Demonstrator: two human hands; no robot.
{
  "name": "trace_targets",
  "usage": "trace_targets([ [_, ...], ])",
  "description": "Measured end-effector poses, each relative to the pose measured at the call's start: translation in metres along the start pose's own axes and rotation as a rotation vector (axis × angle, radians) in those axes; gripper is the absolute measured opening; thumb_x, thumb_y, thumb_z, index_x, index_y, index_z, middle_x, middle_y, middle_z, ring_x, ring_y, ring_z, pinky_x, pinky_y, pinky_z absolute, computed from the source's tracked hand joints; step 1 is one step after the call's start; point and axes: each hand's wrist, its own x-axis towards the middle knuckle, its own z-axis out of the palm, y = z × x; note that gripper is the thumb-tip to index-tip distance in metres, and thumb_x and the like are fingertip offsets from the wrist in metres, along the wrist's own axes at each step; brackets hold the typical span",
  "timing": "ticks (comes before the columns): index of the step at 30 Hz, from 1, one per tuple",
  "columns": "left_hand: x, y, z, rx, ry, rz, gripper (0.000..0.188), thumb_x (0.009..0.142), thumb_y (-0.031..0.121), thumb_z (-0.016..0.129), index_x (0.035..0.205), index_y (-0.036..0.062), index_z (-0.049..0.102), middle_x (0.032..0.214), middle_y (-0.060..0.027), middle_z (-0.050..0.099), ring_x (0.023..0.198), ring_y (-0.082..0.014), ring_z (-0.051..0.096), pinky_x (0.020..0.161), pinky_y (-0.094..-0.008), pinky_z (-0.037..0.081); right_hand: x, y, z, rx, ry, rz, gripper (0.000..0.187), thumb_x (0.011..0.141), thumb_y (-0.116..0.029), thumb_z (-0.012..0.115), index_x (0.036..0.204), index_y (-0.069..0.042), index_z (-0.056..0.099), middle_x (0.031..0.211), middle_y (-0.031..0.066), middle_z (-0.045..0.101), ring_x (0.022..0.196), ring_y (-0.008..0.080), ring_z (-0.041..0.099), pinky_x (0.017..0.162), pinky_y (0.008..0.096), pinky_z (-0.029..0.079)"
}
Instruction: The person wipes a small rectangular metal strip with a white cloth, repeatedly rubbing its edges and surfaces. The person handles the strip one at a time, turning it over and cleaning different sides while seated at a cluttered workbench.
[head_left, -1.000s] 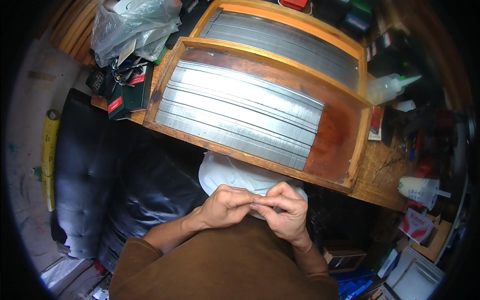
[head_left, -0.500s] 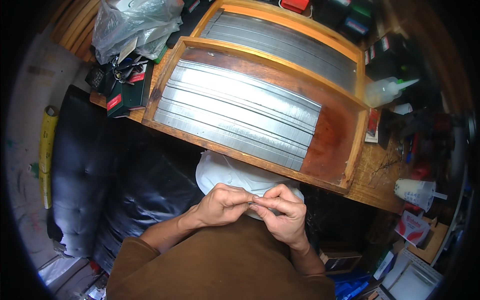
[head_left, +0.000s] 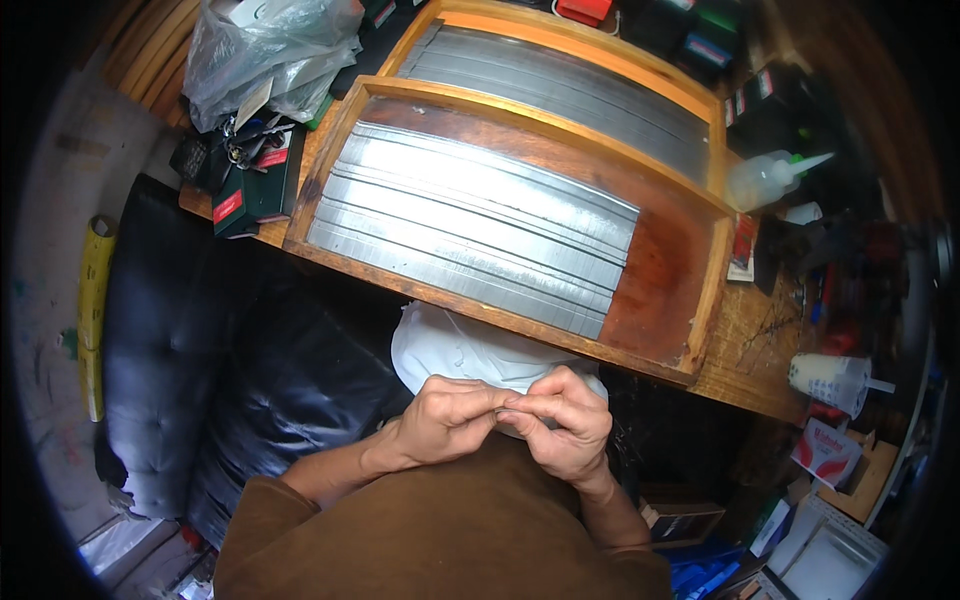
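Observation:
My left hand (head_left: 446, 418) and my right hand (head_left: 565, 424) meet fingertip to fingertip over my lap, close to my brown shirt (head_left: 440, 530). Both are closed in a pinch. Whatever sits between the fingertips is too small and too covered to make out. Just beyond them, a white cloth (head_left: 455, 348) lies across my lap, under the edge of the bench. Past that, a wooden tray (head_left: 480, 317) holds rows of thin, shiny metal strips (head_left: 480, 225), packed side by side. Neither hand touches the tray.
A second wooden tray (head_left: 590, 57) with grey strips lies behind. At left are a plastic bag (head_left: 270, 65), a dark green box (head_left: 262, 190) and a black padded seat (head_left: 270, 360). On the right stand a squeeze bottle (head_left: 765, 180) and a plastic cup (head_left: 828, 380).
My two hands stay pinched together in nearly the same spot, with only a slight shift of the fingers. The whole view has moved very slightly.

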Motion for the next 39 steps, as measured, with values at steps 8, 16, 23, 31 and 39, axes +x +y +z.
trace_targets([
  [8, -0.003, 0.002, 0.013, 0.028, 0.089, 0.047, 0.032, 0.082, -0.014, 0.068, 0.112, -0.0083, 0.073, 0.09, -0.0189, 0.078, 0.077, -0.0302, 0.078, 0.068, -0.0348, 0.061, 0.007, 0.002, -0.011, 0.088, -0.101, -0.009, 0.022, 0.091, -0.01, 0.083, 0.111, 0.0, 0.079, 0.088, 0.0071, 0.066, 0.075, 0.0167, 0.064, 0.066, 0.0273, 0.052],
  [16, -0.006, -0.004, 0.013, 0.02, 0.066, 0.045, 0.034, 0.08, -0.015, 0.067, 0.113, -0.0085, 0.073, 0.093, -0.0198, 0.078, 0.079, -0.0307, 0.078, 0.069, -0.0345, 0.061, 0.007, 0.001, -0.015, 0.082, -0.138, 0.086, 0.021, 0.081, 0.005, 0.085, 0.101, -0.001, 0.08, 0.089, 0.0064, 0.069, 0.078, 0.015, 0.068, 0.067, 0.0267, 0.054],
  [23, -0.008, -0.006, 0.015, 0.015, 0.067, 0.05, 0.036, 0.08, -0.016, 0.067, 0.114, -0.0081, 0.073, 0.093, -0.0196, 0.078, 0.08, -0.0303, 0.078, 0.069, -0.0344, 0.062, 0.008, 0.003, -0.014, 0.089, -0.112, 0.098, 0.019, 0.076, 0.005, 0.088, 0.093, -0.002, 0.082, 0.084, 0.005, 0.069, 0.074, 0.0133, 0.068, 0.064, 0.0254, 0.053],
  [31, -0.005, -0.005, 0.012, 0.002, 0.035, 0.06, 0.038, 0.078, -0.016, 0.066, 0.114, -0.0075, 0.073, 0.096, -0.0197, 0.078, 0.084, -0.031, 0.079, 0.072, -0.0347, 0.062, 0.008, 0.003, -0.014, 0.09, -0.11, 0.063, 0.02, 0.075, 0.006, 0.088, 0.093, -0.002, 0.082, 0.083, 0.0045, 0.069, 0.073, 0.0126, 0.068, 0.062, 0.0253, 0.053],
  [39, -0.004, -0.007, 0.01, 0.015, 0.04, 0.106, 0.038, 0.076, -0.016, 0.066, 0.113, -0.0077, 0.073, 0.098, -0.0199, 0.078, 0.085, -0.0323, 0.079, 0.074, -0.0355, 0.063, 0.007, 0.003, -0.015, 0.102, -0.138, 0.067, 0.018, 0.079, 0.005, 0.087, 0.095, -0.001, 0.081, 0.087, 0.0065, 0.07, 0.077, 0.015, 0.07, 0.066, 0.0265, 0.056],
])
